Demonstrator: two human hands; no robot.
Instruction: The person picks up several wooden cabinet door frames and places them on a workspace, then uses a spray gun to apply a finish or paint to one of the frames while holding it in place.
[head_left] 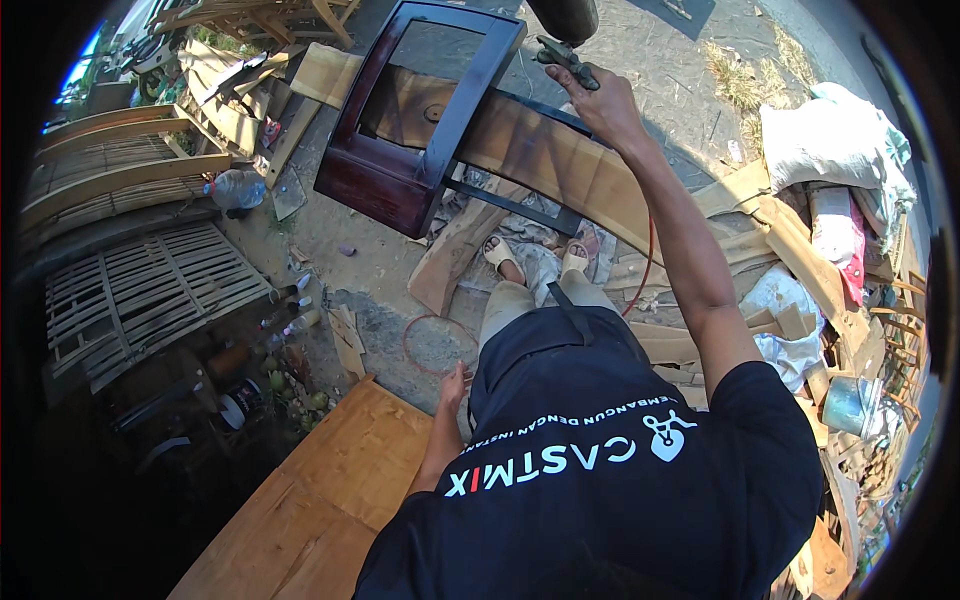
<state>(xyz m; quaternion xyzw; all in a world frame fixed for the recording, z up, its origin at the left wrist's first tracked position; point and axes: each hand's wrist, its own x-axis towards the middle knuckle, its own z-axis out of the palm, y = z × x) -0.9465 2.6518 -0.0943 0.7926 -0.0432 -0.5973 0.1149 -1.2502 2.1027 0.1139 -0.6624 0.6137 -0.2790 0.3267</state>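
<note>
In my right hand (600, 100) I grip a metal spray gun (568, 62) with a dark cup above it, right of a glossy dark red-brown wooden frame (375, 180). The frame has a rectangular opening and a solid lower panel. It lies tilted across a long light wooden plank (570, 180), with dark bars (515, 208) stretching out from its side. My left hand (455, 385) is low by my hip with its fingers curled. A thin red hose (407, 335) loops to those fingers and seems held there; the fingers partly hide it.
At the lower left stands a varnished wooden panel (340, 480). Slatted bamboo racks (150, 290) and a clear plastic jug (238, 190) are at left. Wood offcuts, white sacks (835, 135) and a metal bucket (850, 405) crowd the right. A wood block (455, 245) lies by my feet.
</note>
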